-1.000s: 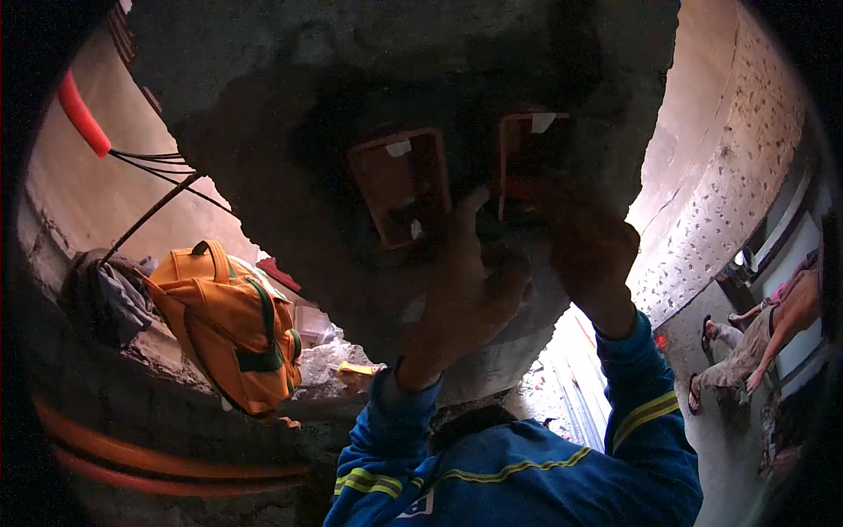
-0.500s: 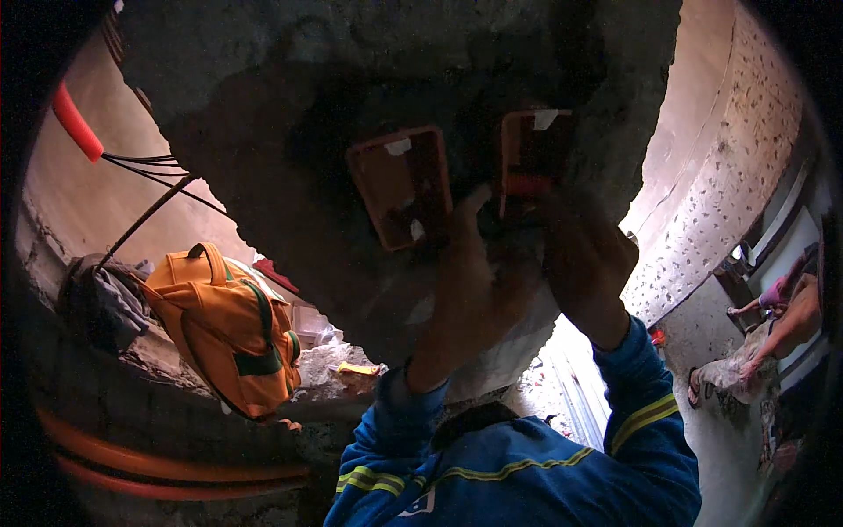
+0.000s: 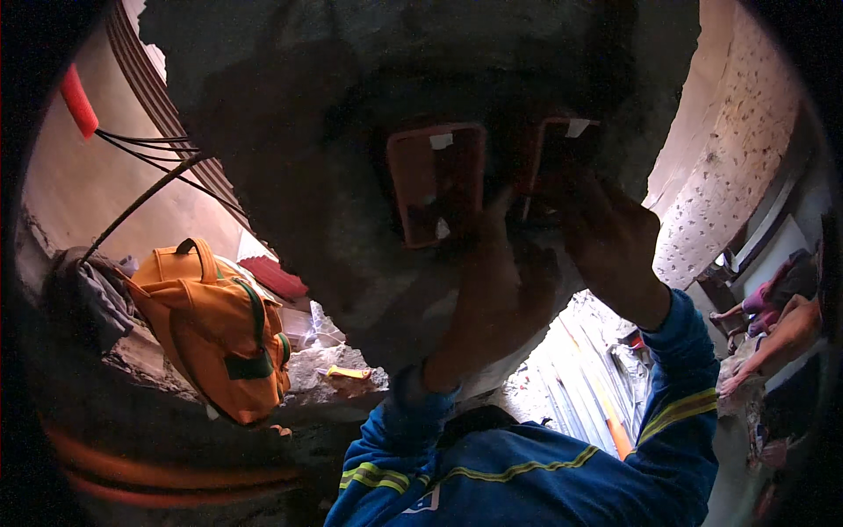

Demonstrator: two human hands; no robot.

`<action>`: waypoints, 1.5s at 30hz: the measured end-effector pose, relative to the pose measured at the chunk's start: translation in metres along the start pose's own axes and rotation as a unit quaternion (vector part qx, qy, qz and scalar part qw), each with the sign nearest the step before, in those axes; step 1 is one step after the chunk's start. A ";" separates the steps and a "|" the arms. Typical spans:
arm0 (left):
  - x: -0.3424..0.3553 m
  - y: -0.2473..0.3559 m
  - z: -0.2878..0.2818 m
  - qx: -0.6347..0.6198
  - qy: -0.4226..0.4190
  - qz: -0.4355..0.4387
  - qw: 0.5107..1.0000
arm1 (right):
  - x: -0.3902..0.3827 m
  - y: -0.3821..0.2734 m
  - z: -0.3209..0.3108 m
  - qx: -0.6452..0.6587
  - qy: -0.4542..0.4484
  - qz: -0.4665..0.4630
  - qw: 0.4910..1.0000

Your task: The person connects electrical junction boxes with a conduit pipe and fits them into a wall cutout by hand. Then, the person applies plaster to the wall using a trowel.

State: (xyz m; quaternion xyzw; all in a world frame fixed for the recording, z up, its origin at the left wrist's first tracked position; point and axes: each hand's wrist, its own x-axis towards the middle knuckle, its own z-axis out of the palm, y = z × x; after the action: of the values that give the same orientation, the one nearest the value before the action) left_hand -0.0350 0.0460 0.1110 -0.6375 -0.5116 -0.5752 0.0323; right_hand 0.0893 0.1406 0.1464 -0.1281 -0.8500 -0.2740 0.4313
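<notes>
Box (image 3: 533,169) partly lost in shadow behind right hand (image 3: 616,253).

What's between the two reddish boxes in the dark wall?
The head view shows dark wall, with part of the left hand lower down.

A left box (image 3: 415,180) and a right box (image 3: 533,167) sit in the wall (image 3: 294,167), right of a backpack (image 3: 198,321)

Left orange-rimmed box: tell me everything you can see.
The left box is a tall, slightly tilted rectangle set in the dark surface, its dull orange rim plastic-looking. White scraps mark its top and bottom edges; its shadowed inside looks brownish at left. The left hand is by its lower right corner; contact is unclear.
</notes>
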 end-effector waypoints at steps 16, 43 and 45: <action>-0.022 -0.014 0.030 -0.183 0.010 0.017 0.983 | -0.001 0.022 0.001 0.010 -0.047 0.021 0.999; -0.021 0.001 0.002 0.045 -0.033 -0.026 0.998 | 0.010 0.025 -0.007 0.060 -0.046 -0.038 0.996; -0.020 0.000 0.003 0.077 -0.019 0.007 0.997 | 0.002 0.028 -0.002 0.116 -0.041 -0.028 0.992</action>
State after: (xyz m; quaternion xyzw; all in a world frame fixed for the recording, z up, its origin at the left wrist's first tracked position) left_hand -0.0293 0.0356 0.0940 -0.6474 -0.5503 -0.5218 0.0761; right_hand 0.1024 0.1623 0.1594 -0.0647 -0.8960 -0.1802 0.4006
